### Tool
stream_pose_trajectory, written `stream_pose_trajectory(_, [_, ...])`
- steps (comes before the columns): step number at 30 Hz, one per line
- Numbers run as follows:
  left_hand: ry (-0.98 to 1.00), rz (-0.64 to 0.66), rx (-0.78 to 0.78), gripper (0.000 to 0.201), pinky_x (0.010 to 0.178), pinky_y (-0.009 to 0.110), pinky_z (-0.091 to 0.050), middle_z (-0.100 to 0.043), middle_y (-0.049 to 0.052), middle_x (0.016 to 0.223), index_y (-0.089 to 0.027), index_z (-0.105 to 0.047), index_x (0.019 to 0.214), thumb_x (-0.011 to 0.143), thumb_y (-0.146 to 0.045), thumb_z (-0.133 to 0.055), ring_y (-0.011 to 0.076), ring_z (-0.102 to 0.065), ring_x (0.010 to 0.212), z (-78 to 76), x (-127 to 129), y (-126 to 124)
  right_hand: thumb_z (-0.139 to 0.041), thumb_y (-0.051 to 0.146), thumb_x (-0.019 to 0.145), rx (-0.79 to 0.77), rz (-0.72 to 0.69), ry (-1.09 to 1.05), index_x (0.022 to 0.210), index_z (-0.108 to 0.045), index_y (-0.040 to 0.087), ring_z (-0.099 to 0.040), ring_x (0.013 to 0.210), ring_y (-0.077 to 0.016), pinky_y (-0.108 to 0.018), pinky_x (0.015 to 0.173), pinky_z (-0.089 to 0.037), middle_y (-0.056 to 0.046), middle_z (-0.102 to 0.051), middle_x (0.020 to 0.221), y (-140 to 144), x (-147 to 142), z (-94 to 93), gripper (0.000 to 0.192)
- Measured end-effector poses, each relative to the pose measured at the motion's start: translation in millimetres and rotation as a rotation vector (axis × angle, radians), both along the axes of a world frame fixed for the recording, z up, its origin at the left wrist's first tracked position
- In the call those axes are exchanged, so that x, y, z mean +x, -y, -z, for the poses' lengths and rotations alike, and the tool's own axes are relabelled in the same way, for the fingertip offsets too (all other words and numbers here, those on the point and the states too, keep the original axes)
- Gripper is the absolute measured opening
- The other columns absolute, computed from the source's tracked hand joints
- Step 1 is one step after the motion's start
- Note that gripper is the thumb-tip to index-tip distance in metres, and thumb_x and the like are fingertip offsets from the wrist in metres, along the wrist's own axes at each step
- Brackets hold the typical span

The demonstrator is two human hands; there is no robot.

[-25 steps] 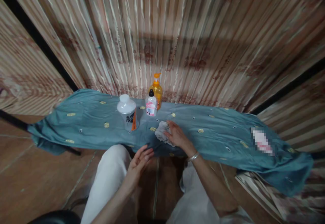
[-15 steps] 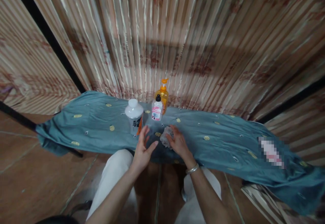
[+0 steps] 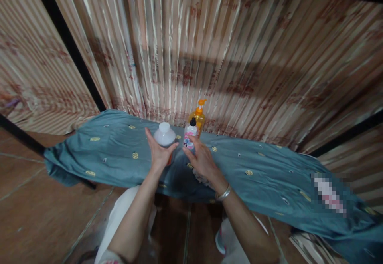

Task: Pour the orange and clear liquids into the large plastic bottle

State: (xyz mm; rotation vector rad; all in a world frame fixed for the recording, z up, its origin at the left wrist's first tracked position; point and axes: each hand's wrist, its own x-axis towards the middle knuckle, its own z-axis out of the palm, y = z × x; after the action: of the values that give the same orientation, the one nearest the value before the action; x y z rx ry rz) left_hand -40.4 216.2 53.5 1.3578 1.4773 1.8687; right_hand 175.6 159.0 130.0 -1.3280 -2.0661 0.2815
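Observation:
My left hand (image 3: 159, 152) is spread wide at the near side of a silver bottle with a white cap (image 3: 164, 134), fingers to its left and thumb to its right. Whether the palm touches it, I cannot tell. In front of a small clear bottle with a pink label and black cap (image 3: 191, 130), my right hand (image 3: 203, 160) reaches forward with thumb and fingers apart, its fingertips overlapping the label. Just behind stands an orange pump bottle (image 3: 201, 116). A crumpled grey cloth (image 3: 201, 177) lies partly hidden under my right hand.
Teal patterned fabric (image 3: 119, 160) covers the long bench or table. A striped curtain (image 3: 191, 48) hangs behind, with dark metal posts (image 3: 68, 44) at the sides. A blurred pink-and-white item (image 3: 329, 194) lies at the right. Tiled floor (image 3: 44, 204) shows below.
My right hand has come off the grey cloth and moved forward to the small bottle. My left hand has moved left and forward, from beside the silver bottle to around its near side.

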Motion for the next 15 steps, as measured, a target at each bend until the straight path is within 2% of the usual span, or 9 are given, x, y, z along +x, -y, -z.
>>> stream_pose_trajectory(4, [-0.01, 0.031, 0.026, 0.171, 0.165, 0.068, -0.037, -0.042, 0.033, 0.209, -0.021, -0.028, 0.203, 0.067, -0.049, -0.128, 0.0566, -0.042, 0.198, 1.3, -3, -3, -0.074, 0.055, 0.126, 0.027, -0.026, 0.102, 0.18, -0.073, 0.016, -0.083, 0.16, -0.0393, -0.059, 0.14, -0.065, -0.025, -0.083, 0.176, -22, -22, -43.0, 0.066])
stream_pose_trajectory(6, [-0.029, 0.04, 0.018, 0.156, 0.16, 0.068, -0.046, -0.056, 0.029, 0.2, -0.024, -0.037, 0.199, 0.072, -0.045, -0.125, 0.054, -0.056, 0.19, 6.8, -5, -2, -0.075, 0.06, 0.126, 0.028, -0.032, 0.168, 0.175, -0.077, 0.016, -0.086, 0.153, -0.0382, -0.054, 0.136, -0.067, -0.024, -0.09, 0.165, -31, -35, -59.9, 0.066])
stream_pose_trajectory(8, [-0.057, 0.042, 0.013, 0.136, 0.157, 0.066, -0.051, -0.066, 0.026, 0.191, -0.024, -0.049, 0.193, 0.078, -0.042, -0.12, 0.051, -0.065, 0.182, 11.9, -7, -1, -0.073, 0.068, 0.126, 0.03, -0.034, 0.238, 0.162, -0.086, 0.016, -0.089, 0.146, -0.0405, -0.054, 0.132, -0.067, -0.025, -0.095, 0.149, -39, -48, -73.9, 0.064])
stream_pose_trajectory(11, [-0.089, 0.038, 0.006, 0.119, 0.155, 0.066, -0.053, -0.072, 0.023, 0.182, -0.024, -0.06, 0.184, 0.081, -0.04, -0.117, 0.0495, -0.069, 0.176, 15.4, -8, -2, -0.069, 0.08, 0.125, 0.043, -0.043, 0.332, 0.139, -0.094, 0.015, -0.093, 0.132, -0.0427, -0.053, 0.124, -0.069, -0.028, -0.097, 0.131, -52, -66, -89.4, 0.07])
stream_pose_trajectory(15, [-0.067, 0.071, -0.01, 0.125, 0.158, 0.068, -0.049, -0.069, 0.023, 0.185, -0.024, -0.058, 0.185, 0.078, -0.041, -0.119, 0.0512, -0.062, 0.182, 18.2, -7, 0, -0.058, 0.087, 0.126, 0.106, -0.077, 0.402, 0.127, -0.096, 0.016, -0.094, 0.127, -0.0418, -0.049, 0.114, -0.071, -0.028, -0.097, 0.121, -62, -81, -100.9, 0.081])
